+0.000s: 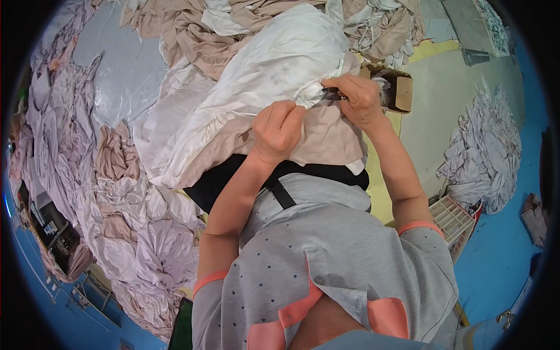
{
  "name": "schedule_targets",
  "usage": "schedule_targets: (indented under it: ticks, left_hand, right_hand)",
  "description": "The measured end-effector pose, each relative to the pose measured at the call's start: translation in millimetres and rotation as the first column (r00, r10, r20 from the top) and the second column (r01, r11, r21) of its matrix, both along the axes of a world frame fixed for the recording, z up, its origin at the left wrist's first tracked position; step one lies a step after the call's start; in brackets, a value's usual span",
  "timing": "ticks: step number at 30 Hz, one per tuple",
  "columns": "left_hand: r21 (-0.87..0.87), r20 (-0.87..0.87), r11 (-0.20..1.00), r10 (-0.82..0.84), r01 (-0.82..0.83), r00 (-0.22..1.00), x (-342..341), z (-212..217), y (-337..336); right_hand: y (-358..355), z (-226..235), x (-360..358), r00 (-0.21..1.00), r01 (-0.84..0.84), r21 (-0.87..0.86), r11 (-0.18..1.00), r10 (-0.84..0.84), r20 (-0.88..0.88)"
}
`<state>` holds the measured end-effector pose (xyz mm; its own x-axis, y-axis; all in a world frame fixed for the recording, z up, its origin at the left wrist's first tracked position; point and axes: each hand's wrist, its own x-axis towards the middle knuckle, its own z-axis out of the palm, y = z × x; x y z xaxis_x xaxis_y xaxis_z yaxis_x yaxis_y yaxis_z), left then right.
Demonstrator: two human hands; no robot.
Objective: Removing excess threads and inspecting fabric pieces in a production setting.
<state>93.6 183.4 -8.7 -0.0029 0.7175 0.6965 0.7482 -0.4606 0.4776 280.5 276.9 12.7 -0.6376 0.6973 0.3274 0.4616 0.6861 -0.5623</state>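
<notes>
White cloth spread over the person's lap, gathered edge toward the body, beige cloth beneath and along it. Left hand clamped on the white cloth's edge, fingers bent in a pinch. Right hand just beside it, not touching the left, closed around a small dark tool right at the same edge; exact kind too hidden to tell. Black cloth shows under the beige, against the person's grey shirt with coral trim.

Just past the right hand, an open cardboard box with pale scraps inside. Beyond the lap, a rumpled pile of beige and white fabric. To the person's left, a big tangled heap of pale lilac, white and beige fabric, running up past a shiny grey sheet. Off to the right, well apart, a grey-white heap of cloth, a pale plastic basket near its lower end, blue floor around both.
</notes>
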Motion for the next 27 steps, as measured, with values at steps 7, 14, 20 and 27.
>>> schedule_targets:
  ticks: [7, 14, 20, 27]
  left_hand:
    - [-0.002, -0.008, 1.0, -0.017, 0.017, 1.0, -3, -3, -2]
    - [0.007, -0.024, 0.999, -0.045, 0.045, 0.999, -5, -1, -3]
    - [0.028, -0.035, 0.997, -0.066, 0.067, 0.997, -5, -2, -2]
    - [0.009, -0.053, 0.996, -0.088, 0.088, 0.995, -7, 3, -4]
  right_hand:
    - [-5, -2, 13, 0.901, 0.26, -0.269, 0.927, -0.333, -0.278]
    - [29, -31, 102, 0.547, 0.374, -0.59, 0.715, -0.684, -0.483]
    - [56, -104, 216, 0.57, 0.728, -0.408, 0.551, -0.817, -0.086]
    - [48, -134, 258, 0.147, 0.922, 0.251, 0.295, -0.866, 0.478]
